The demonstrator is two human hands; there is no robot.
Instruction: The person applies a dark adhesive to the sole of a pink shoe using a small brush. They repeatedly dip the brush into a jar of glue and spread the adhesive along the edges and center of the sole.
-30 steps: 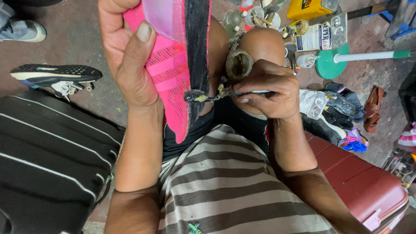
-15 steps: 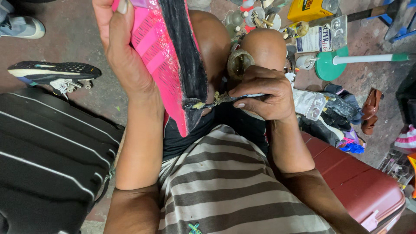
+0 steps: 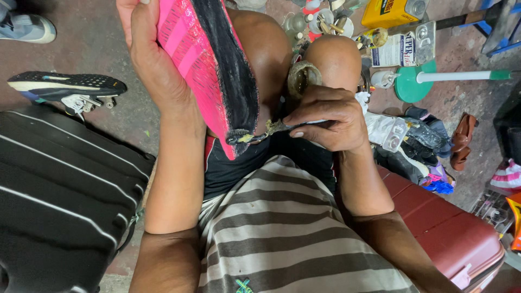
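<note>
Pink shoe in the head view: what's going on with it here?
A seated person's left hand holds up a pink shoe, its dark underside showing. The right hand presses a small brush, smeared with yellowish paste, against the shoe's lower end. An open round tin sits beside the knee.

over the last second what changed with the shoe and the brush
The left hand tilted the pink shoe, turning more of its black underside into view and shifting it slightly up. The right hand kept the glue brush at the shoe's lower tip, beside the small glue pot.
</note>
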